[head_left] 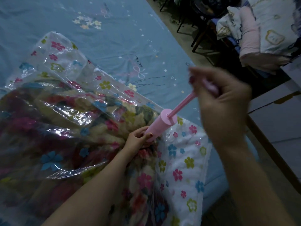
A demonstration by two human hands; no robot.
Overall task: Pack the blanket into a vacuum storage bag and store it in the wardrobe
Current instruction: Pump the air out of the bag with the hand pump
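Observation:
A clear vacuum storage bag [61, 66] printed with coloured flowers lies on the bed, with a dark floral blanket [48, 128] inside it. A pink hand pump [160, 124] stands tilted on the bag, its lower end against the plastic. My left hand [138, 139] grips the base of the pump barrel. My right hand [219, 101] grips the pump's pink handle, with the thin rod [182, 103] drawn out of the barrel. The valve under the pump is hidden by my left hand.
A blue bed sheet [114, 30] with stars and flowers covers the bed. The bed's wooden edge [268, 144] runs along the right. Folded bedding [260, 35] is piled at the upper right, next to dark chair legs [195, 30].

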